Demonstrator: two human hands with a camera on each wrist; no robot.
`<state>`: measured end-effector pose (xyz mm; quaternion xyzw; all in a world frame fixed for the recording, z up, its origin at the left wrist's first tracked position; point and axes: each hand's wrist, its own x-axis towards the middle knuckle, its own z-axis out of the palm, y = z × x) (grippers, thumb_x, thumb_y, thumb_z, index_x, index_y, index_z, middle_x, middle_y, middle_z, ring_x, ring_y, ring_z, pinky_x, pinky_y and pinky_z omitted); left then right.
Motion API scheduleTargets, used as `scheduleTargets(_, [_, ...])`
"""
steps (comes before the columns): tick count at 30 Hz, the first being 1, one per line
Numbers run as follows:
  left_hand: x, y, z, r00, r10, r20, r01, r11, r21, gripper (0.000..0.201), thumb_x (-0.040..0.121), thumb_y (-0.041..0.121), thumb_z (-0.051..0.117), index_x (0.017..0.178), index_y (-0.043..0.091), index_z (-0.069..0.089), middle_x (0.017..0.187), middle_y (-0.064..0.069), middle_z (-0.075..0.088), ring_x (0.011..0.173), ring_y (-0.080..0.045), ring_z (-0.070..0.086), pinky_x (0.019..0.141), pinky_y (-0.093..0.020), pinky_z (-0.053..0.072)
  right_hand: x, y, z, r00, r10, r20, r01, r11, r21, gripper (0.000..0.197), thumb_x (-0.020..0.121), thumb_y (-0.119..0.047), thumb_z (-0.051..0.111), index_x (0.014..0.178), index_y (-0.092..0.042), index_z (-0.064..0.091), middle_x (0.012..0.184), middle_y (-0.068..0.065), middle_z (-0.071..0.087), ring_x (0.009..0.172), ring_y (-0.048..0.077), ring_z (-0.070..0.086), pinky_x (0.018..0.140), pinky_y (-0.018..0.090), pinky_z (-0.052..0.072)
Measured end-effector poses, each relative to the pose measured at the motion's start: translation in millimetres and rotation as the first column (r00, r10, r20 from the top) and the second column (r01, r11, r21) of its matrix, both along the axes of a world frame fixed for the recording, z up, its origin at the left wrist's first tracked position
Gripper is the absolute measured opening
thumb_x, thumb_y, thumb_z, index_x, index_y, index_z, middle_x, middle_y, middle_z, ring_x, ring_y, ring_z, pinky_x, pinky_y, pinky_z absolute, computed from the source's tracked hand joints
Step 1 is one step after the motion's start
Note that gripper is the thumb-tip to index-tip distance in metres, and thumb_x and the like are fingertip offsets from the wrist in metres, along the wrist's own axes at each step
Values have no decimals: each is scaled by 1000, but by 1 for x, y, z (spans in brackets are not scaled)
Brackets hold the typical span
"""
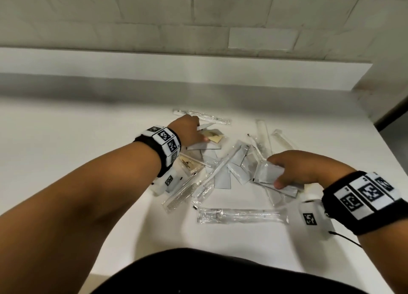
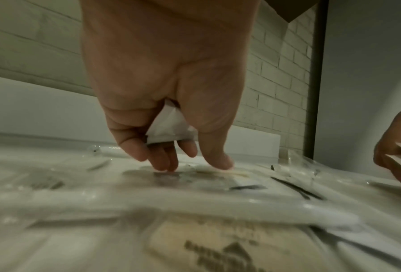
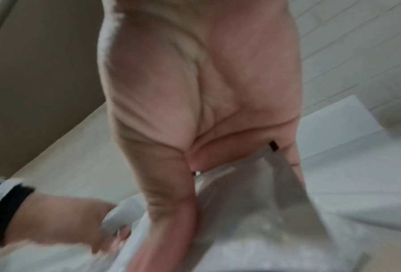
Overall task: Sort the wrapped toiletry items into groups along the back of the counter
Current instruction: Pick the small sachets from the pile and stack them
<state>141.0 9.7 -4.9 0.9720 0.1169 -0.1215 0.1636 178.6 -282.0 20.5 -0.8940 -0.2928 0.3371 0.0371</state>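
Counter point(image 1: 77, 128) strewn with wrapped packets | left hand point(image 1: 189, 130) pinching white sachet point(image 2: 169, 128), fingertips on tan packet point(image 1: 213, 135) | right hand point(image 1: 302, 167) gripping grey sachets point(image 1: 268, 174)

Background is pretty plain here. White painted brick wall point(image 1: 154, 17) runs across the back, with a low white backsplash ledge point(image 1: 176, 70) sitting right under it. One smooth white rectangular plate point(image 1: 261, 38) is set flat into the brick, right of centre. There's a dark vertical door frame point(image 2: 317, 82) at the right end of the wall, next to a plain grey panel point(image 2: 367, 73).
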Motion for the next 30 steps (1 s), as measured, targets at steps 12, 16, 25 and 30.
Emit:
scheduleTargets(12, [6, 7, -1, 985, -31, -169, 40, 998, 46, 66, 69, 36, 82, 119, 10, 46, 111, -5, 59, 90, -21, 54, 83, -33, 44, 50, -65, 22, 775, -632, -18, 546, 656, 521, 18, 82, -16, 71, 99, -14, 63, 79, 3, 64, 66, 20, 59, 57, 29, 48])
scheduleTargets(16, [0, 10, 3, 973, 10, -231, -12, 1000, -3, 36, 79, 33, 72, 103, 9, 59, 91, -1, 64, 76, -16, 56, 70, -26, 43, 42, -42, 10, 823, -568, -26, 506, 711, 489, 27, 79, -16, 75, 102, -13, 62, 87, 6, 66, 69, 22, 62, 56, 30, 49])
scheduleTargets(25, [-22, 4, 14, 983, 121, -138, -117, 993, 33, 27, 86, 47, 56, 80, 21, 60, 80, 4, 61, 73, -11, 53, 70, -27, 42, 14, 19, 10, 889, -450, -78, 419, 736, 532, 23, 79, -19, 75, 98, -14, 63, 86, 3, 68, 71, 19, 62, 63, 27, 47])
scheduleTargets(30, [-15, -35, -3, 981, 191, -41, -191, 982, -2, 49, 78, 55, 66, 100, 12, 57, 96, -4, 62, 82, -18, 61, 66, -29, 48, -15, 39, 4, 917, -388, -96, 377, 759, 530, 22, 83, -23, 72, 98, -14, 58, 94, 2, 65, 77, 14, 64, 71, 32, 53])
